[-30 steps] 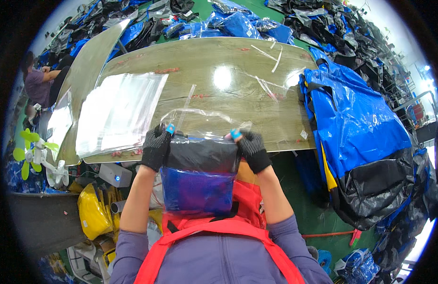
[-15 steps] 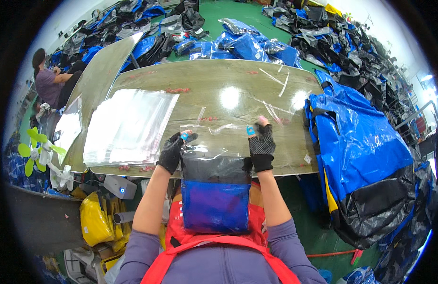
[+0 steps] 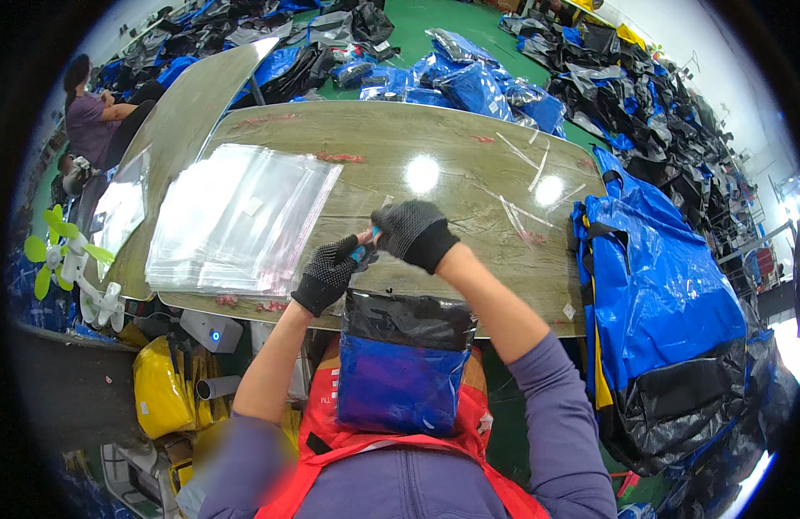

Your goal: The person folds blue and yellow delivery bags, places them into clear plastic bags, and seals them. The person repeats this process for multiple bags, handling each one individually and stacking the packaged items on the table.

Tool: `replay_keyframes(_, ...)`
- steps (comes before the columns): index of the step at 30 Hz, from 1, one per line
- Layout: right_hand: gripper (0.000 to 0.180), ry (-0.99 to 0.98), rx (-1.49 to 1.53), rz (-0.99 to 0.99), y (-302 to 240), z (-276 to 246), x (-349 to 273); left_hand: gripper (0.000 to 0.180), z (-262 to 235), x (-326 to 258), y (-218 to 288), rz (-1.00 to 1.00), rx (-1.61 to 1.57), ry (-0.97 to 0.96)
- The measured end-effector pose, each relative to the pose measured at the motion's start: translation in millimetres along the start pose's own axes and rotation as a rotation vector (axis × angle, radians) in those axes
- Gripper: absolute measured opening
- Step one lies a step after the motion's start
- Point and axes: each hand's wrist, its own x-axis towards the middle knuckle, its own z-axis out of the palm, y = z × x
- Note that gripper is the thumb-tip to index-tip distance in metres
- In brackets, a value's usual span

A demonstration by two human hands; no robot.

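Observation:
A clear plastic bag [image 3: 404, 368] with a folded blue and black item inside hangs from the table's front edge over my lap. My left hand [image 3: 329, 270], in a black dotted glove with bare fingertips and a blue band on one finger, is closed on the bag's upper left corner. Gloved the same way, my right hand [image 3: 410, 232] has come up against the left one, its fingers closed in a pinch there. What lies between its fingertips is hidden. Left of my hands lies a fanned stack of flat clear plastic bags [image 3: 244, 221].
Thin clear strips [image 3: 512, 221] lie on the wood-patterned table [image 3: 374, 130]. Large blue and black bags [image 3: 668, 268] lean at its right edge. A green-bladed fan [image 3: 58, 251] stands at the left. Wrapped blue packs [image 3: 469, 86] are heaped beyond, and a person [image 3: 93, 121] sits far left.
My right hand has moved left from the bag's upper right corner to meet my left hand. The left hand stays on its corner. The view has shifted slightly.

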Motion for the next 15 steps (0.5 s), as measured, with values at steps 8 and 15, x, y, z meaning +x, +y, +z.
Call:
replay_keyframes(8,0.018,1.143,-0.076,0.578,56.2,-154.3,-82.1,0.04,-8.2,1.5,4.3,-0.538,-0.559,0.126)
replay_keyframes(15,0.024,0.316,-0.106,-0.148,6.7,22.6,-45.0,0.034,-4.5,9.7,26.7,-0.437,-0.517,-0.012)
